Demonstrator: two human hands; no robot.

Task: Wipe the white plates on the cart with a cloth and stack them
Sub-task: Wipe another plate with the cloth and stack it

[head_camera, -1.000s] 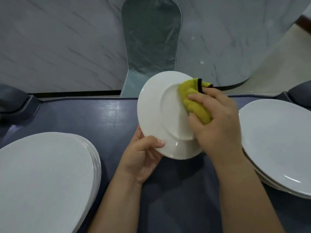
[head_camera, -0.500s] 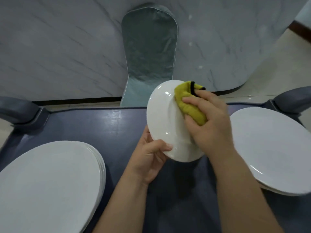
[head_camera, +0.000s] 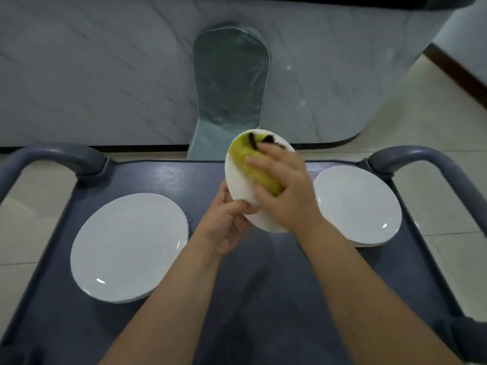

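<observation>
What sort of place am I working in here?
Probably a restaurant or banquet-hall service area. A service cart holds white plates in a left stack and a right stack, a fabric-covered chair stands beyond it, and the left hand holds a plate while the right hand presses a cloth on it.

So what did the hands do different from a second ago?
The right hand slid the yellow cloth across the tilted plate, from its right side toward the top and left. Nothing was let go. The left hand still grips the plate's lower edge, and the left stack and right stack stay on the cart.
</observation>
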